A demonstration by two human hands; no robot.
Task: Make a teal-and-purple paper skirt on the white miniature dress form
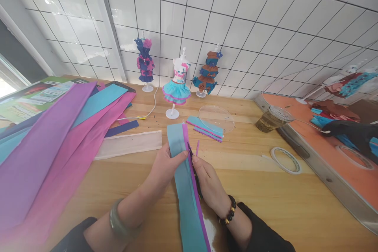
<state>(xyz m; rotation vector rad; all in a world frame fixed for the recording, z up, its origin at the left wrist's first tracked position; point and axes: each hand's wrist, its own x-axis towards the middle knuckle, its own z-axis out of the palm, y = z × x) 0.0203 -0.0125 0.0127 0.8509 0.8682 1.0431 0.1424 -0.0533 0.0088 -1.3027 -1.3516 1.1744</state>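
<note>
A flat blue strip with a purple border runs lengthwise over the smooth wooden table – far end toward the tiled wall, near end angled slightly right. The left hand pinches it, thumb on top; the right hand curls round slim, dark scissors – tips at the border.

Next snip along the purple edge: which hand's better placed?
Probably the right hand: it holds the dark scissors, their tip at the purple edge of the blue strip. The left hand is occupied gripping the strip, thumb on top.
</note>
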